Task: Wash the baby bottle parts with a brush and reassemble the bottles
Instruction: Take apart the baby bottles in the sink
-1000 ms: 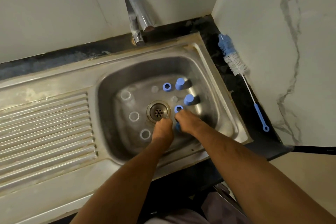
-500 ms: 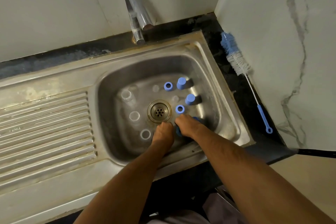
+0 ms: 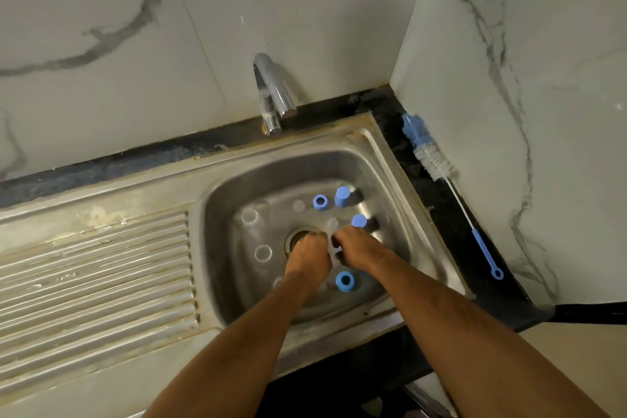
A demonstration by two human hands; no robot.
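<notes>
1. Both hands meet in the middle of the sink (image 3: 390,159), just by the drain (image 3: 300,237). The left hand (image 3: 307,256) and right hand (image 3: 354,248) are curled round something pale and clear between them, seemingly a bottle part; what it is, I cannot tell.
2. The other parts lie on the sink floor: blue rings (image 3: 320,202) and (image 3: 345,280), blue caps (image 3: 342,195) and (image 3: 359,220), and clear bottles (image 3: 249,216) and (image 3: 263,253).
3. The brush (image 3: 432,163) lies on the desk (image 3: 437,210) to the right of the sink, well apart from both hands, so washing looks not yet begun.
4. To do this step well, one hand should keep a firm hold of the clear part while the other fetches the brush.
5. Small parts near the drain could slip away; better kept off it.
6. The tap (image 3: 273,92) shows no water running.
</notes>
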